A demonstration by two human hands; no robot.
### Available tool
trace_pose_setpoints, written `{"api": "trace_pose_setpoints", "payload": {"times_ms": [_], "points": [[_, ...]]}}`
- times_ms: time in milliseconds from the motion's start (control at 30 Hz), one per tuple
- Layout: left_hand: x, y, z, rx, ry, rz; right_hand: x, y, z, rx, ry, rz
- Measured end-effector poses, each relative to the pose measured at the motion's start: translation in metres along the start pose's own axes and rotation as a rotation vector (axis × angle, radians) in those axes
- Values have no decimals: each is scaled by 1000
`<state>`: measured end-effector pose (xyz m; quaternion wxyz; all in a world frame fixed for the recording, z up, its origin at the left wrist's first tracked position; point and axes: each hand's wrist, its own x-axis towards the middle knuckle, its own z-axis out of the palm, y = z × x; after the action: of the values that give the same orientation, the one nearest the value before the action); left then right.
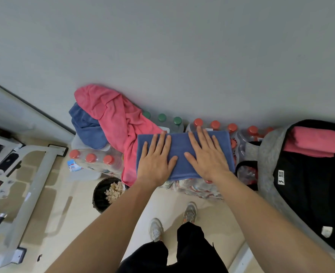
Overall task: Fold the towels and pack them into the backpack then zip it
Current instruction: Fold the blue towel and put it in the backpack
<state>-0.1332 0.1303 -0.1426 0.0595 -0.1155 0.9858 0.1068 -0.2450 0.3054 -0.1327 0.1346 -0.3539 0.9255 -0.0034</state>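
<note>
Hands flat, fingers straight, gripping nothing: left hand point(155, 161) and right hand point(206, 156) press on folded blue towel point(180, 148), which lies atop bottle packs point(215, 124). Backpack point(304, 190), at right, unzipped, contains folded pink towel point(316, 143). Loose pink towel point(111, 119) heaped left, draping over the pack edge.
</note>
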Motion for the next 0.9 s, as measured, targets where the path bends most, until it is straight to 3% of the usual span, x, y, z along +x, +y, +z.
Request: {"api": "trace_pose_setpoints", "payload": {"times_ms": [167, 233, 300, 400, 533, 733, 900], "points": [[6, -5, -15, -162, 28, -27, -7, 19, 0, 12, 8, 58], [7, -12, -28, -227, 174, -56, -7, 17, -4, 18, -12, 55], [2, -24, -39, -130, 307, -190, -7, 15, -12, 18, -10, 5], [-9, -33, -55, -40, 165, -450, -10, 12, -21, -6, -46, -148], [-12, -32, -61, -91, -21, -551, -10, 12, -27, -24, -147, -198], [-3, -33, -61, -359, -11, -580, -7, 13, -30, -33, -194, -202], [8, -35, -88, -611, 173, -540, -2, 5, -25, -23, -189, -170]]}}
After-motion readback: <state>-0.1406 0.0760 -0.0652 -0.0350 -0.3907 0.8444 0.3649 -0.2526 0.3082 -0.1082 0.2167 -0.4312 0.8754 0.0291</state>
